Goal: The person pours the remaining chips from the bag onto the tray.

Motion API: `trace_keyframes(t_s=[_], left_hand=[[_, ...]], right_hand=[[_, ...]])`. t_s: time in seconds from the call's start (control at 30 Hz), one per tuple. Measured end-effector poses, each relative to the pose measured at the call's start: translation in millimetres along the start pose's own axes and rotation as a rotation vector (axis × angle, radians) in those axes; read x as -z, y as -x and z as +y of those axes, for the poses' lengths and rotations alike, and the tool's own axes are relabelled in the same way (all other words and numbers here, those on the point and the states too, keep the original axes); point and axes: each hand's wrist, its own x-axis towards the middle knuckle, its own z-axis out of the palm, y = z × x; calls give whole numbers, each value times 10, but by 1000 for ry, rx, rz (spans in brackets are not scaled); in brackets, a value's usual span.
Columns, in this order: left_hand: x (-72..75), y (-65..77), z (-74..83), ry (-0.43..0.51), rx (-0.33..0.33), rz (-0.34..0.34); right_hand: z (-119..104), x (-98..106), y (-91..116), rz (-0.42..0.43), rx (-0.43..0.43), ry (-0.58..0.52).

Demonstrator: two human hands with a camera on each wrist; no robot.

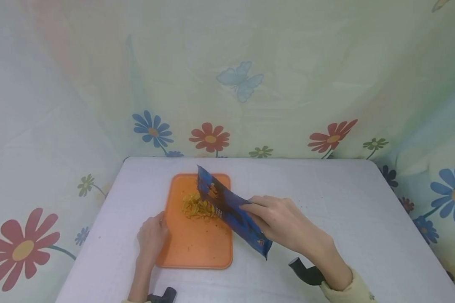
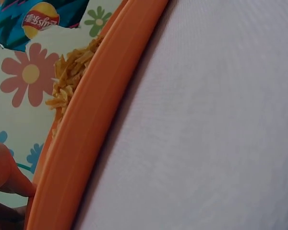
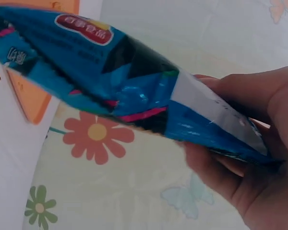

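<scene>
A pale curtain printed with flowers and a light-blue butterfly hangs behind and beside a white table. On the table, left of its middle, lies an orange tray with rounded corners and a low raised rim. A loose heap of yellow strips sits on the tray's upper half.

The left hand is at the tray's left side, its fingers bent and pinching the rim; the left wrist view shows the thumb against the top of that edge. The right hand grasps a blue snack bag, fingers on one face and thumb on the other. The bag slants across the tray's right edge: its upper left end is over the tray beside the heap and hides part of it, while its lower right end is past the tray, above the table. Whether the bag touches the strips cannot be told.

In the right wrist view the bag has a red label, pink stripes and a whitish patch near the hand. A pale yellow sleeve covers the right forearm, and a black curved piece shows just beside that wrist.
</scene>
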Motion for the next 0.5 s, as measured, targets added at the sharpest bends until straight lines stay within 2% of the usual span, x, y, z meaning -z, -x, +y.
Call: trace_keyframes(t_s=[0.17, 0.5], left_hand=[[16, 1, 10, -5, -5, 8], [-1, -2, -13, 6, 5, -11]], right_hand=[[-5, 31, -5, 1, -5, -4], [-5, 56, 4, -84, -47, -34]])
